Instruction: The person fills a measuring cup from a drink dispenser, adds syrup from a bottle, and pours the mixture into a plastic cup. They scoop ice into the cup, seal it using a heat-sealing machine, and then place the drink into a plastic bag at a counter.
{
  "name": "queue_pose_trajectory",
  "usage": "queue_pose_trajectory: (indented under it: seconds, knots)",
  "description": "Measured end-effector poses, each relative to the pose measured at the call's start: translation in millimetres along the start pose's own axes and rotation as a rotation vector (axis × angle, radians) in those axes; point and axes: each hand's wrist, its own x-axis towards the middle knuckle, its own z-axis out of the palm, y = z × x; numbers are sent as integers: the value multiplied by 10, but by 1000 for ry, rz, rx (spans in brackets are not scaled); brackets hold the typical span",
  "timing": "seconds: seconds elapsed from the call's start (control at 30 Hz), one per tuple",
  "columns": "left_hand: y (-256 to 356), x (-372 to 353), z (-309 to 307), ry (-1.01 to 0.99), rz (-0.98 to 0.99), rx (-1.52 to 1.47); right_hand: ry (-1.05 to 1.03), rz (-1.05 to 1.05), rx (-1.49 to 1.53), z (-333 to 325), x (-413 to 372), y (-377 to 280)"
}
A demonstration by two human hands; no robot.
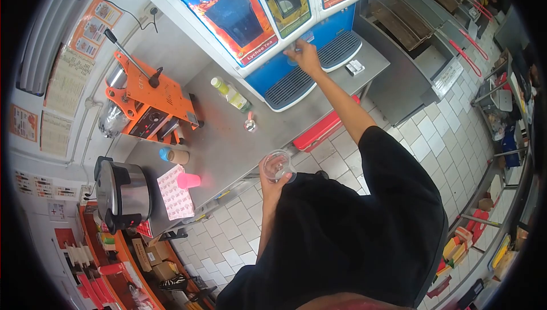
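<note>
My left hand (268, 180) is wrapped around a clear plastic cup (278, 163), held near the table's front edge with its mouth facing up toward me. My right hand (306, 57) reaches out to the front of the drink dispenser (272, 48), below its panels and above a drip tray (292, 89). Its fingers are closed near the dispensing spot, and something small and see-through shows beside them. I cannot make out what it is. The dispenser panels carry tea pictures, one marked Lychee Tea.
On the metal table (219, 139) are a green-labelled bottle (232, 94), a small metal scoop (249, 123), an orange sealing machine (152, 98), a blue-capped bottle (175, 155), a pink cup (189, 180) and a large cooker (124, 193). Fryer baskets (401, 16) stand at the right.
</note>
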Motion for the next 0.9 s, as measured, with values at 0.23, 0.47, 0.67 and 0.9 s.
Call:
queue_pose_trajectory:
  seconds: [0.23, 0.47, 0.67, 0.9]
  knots:
    - [-16, -3, 18, -9, 10, -7, -2, -18, 20, -17, 4, -6]
    - [-17, -7, 59, 12, 22, -47, 16, -18, -7, 8, 33, 53]
    - [-14, -20, 15, 27, 10, -4, 22, 13, -15, 1, 10, 6]
    - [10, -9, 34, 22, -4, 2, 36, -71, -68, 27, 37, 120]
